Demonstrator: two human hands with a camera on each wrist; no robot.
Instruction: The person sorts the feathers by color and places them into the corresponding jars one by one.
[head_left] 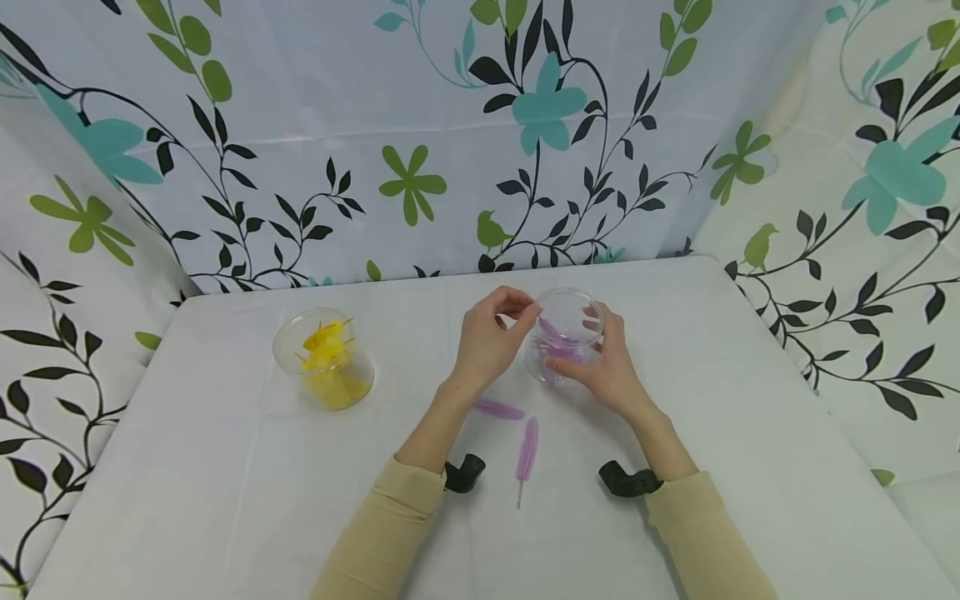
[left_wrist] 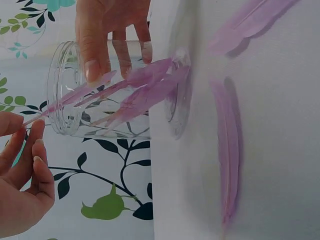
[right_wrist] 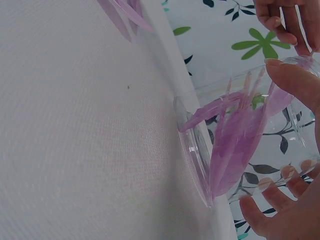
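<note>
My right hand (head_left: 611,367) grips a clear plastic jar (head_left: 542,372) upright on the table, thumb on the near side and fingers around the far side. Several light purple feathers (left_wrist: 155,92) lean inside it, quills upward. Above the jar's open mouth, my left hand (head_left: 487,337) pinches the quill end of another purple feather (left_wrist: 75,95), whose vane hangs down inside the jar. Two more purple feathers lie on the table: one feather (head_left: 528,450) points toward me, and the other feather (head_left: 501,409) is partly hidden behind my left wrist.
On the left stands a second clear jar (head_left: 363,377) holding several yellow feathers (head_left: 328,346). A white cloth covers the table (head_left: 210,467). Patterned curtains (head_left: 300,100) hang behind and beside it. Black wrist mounts (head_left: 465,473) sit at both cuffs.
</note>
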